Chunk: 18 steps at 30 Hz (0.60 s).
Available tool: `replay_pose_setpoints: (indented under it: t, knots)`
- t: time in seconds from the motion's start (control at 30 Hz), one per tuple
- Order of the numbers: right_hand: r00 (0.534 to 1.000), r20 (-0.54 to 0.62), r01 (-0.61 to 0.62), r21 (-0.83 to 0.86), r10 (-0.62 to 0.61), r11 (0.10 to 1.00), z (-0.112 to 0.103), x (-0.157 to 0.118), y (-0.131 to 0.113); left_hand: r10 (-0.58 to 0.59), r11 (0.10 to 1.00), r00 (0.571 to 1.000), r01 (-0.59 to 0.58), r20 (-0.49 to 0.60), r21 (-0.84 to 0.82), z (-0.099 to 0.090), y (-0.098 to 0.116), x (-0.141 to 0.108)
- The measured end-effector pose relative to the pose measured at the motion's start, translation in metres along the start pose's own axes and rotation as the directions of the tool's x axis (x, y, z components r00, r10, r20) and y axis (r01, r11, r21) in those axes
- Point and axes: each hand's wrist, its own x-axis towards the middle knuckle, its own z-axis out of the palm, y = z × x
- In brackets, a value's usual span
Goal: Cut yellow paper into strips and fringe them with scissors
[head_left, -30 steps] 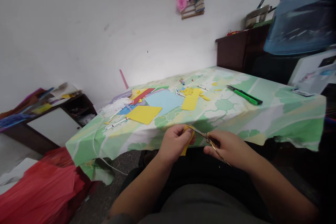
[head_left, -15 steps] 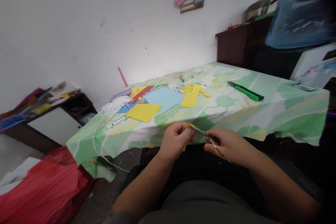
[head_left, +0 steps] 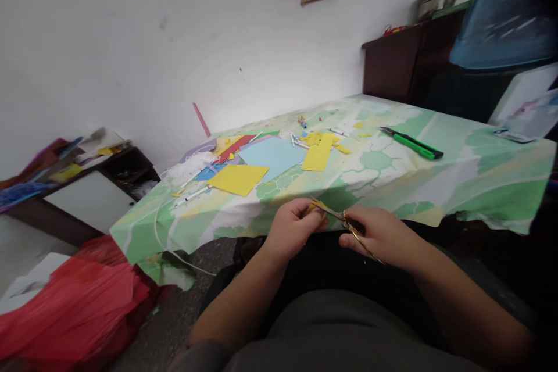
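My left hand [head_left: 293,228] pinches a small piece of yellow paper [head_left: 314,206], mostly covered by the fingers. In my right hand [head_left: 380,235] is a pair of scissors [head_left: 339,216] with gold-coloured handles. The scissor blades point left and meet the yellow paper at the left fingertips. Both hands are in front of the table's near edge, above my lap. On the table beyond lie a yellow sheet [head_left: 239,179], a light blue sheet [head_left: 274,156] and a yellow strip [head_left: 318,152] beside a heap of yellow scraps [head_left: 317,138].
A green utility knife [head_left: 412,143] lies at the right of the cloth-covered table [head_left: 349,177]. White stringy material [head_left: 192,164] and several pens are on the left. A red plastic bag [head_left: 82,308] sits on the floor, and a large blue water bottle [head_left: 501,17] stands at right.
The view has tilted down slightly. The yellow paper in my left hand has turned, and its lower end no longer hangs visibly below the fingers. The scissors remain at the paper.
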Motion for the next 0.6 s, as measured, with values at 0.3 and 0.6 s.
replay_pose_setpoints:
  t: [0.3, 0.6]
  knots:
    - [1.0, 0.0, 0.0, -0.022, 0.0, 1.0, 0.0003, -0.0016, -0.0009, 0.01, 0.998, 1.0, -0.01, -0.006, 0.058, -0.0011, -0.0029, 0.0003]
    - [1.0, -0.021, -0.018, -0.075, 0.017, 0.997, 0.0034, 0.0011, 0.0006, 0.026, 0.998, 1.0, -0.025, -0.014, 0.058, -0.0013, -0.0047, 0.0028]
